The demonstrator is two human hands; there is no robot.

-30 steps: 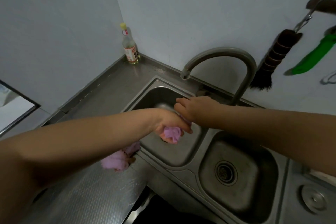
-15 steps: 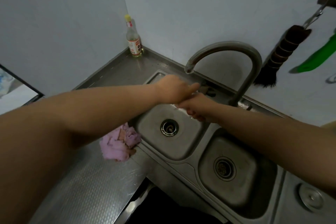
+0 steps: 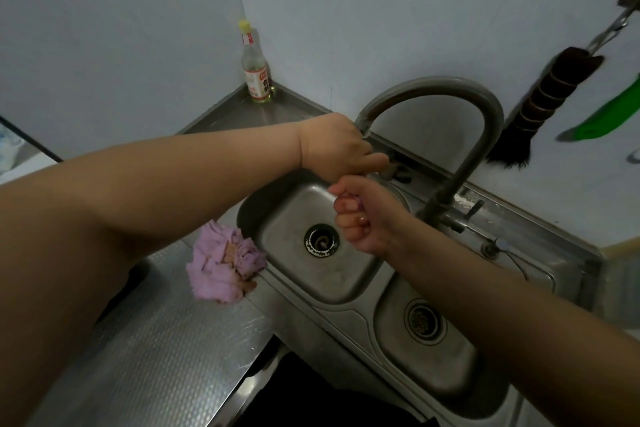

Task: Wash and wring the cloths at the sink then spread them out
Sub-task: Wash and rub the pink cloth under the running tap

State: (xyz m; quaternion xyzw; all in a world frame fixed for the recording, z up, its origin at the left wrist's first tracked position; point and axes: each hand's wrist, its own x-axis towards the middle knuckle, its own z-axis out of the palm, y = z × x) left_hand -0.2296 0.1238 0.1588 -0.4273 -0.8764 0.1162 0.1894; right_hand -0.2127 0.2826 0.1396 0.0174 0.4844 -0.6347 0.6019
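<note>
**Hands at faucet over left basin, one cloth bunched on counter**

Stainless steel counter (image 3: pixel 166 340) with textured surface, fitted into a room corner with plain pale walls. Double sink (image 3: pixel 353 308) set into the counter: left basin with open drain (image 3: pixel 321 241), right basin with a second drain (image 3: pixel 423 320). Curved grey faucet (image 3: pixel 450 90) rises from the back rim and arches over the left basin. Glass bottle (image 3: pixel 255 69) with yellow cap stands upright in the far corner of the counter. On the right wall hang a dark brush (image 3: pixel 540 104) and a green-handled tool (image 3: pixel 602 118), partly cut by the frame edge.

Pink cloth (image 3: pixel 221 267), crumpled in a wad, lies on the counter touching the left basin's left rim; brownish patches show in its folds.

Left hand (image 3: pixel 332 146) is at the faucet spout's end, fingers curled; whether it grips the spout cannot be told. Right hand (image 3: pixel 363 215) is a tight fist above the left basin, fingers closed around a second cloth (image 3: pixel 348 198), only a sliver of pink showing between the fingers.
</note>
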